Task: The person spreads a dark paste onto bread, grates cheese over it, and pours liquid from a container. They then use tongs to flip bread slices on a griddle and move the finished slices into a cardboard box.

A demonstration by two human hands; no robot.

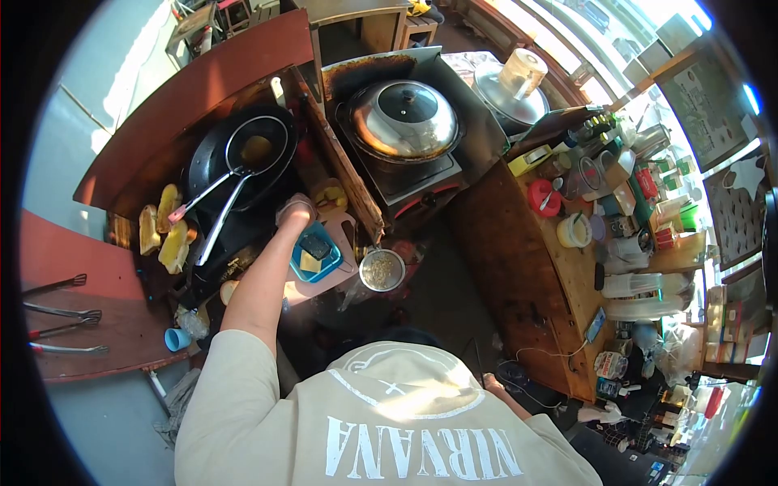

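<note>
My left arm reaches forward in a beige sleeve, and my left hand (296,212) hovers at the near rim of a black wok (243,158), just above a blue tray (316,253). The fingers look curled; whether they hold anything is hidden. The tray holds a yellow piece and a dark piece and rests on a pink board (344,231). Two long-handled skimmers (223,190) lie across the wok. Only a sliver of my right hand (496,387) shows low beside my torso, its fingers not visible.
Yellow fried pieces (162,231) drain left of the wok. A metal bowl of crumbs (381,270) sits right of the tray. A lidded steel pot (405,120) stands on a burner. Tongs (61,312) lie at the left; jars and containers crowd the wooden counter (559,292) at right.
</note>
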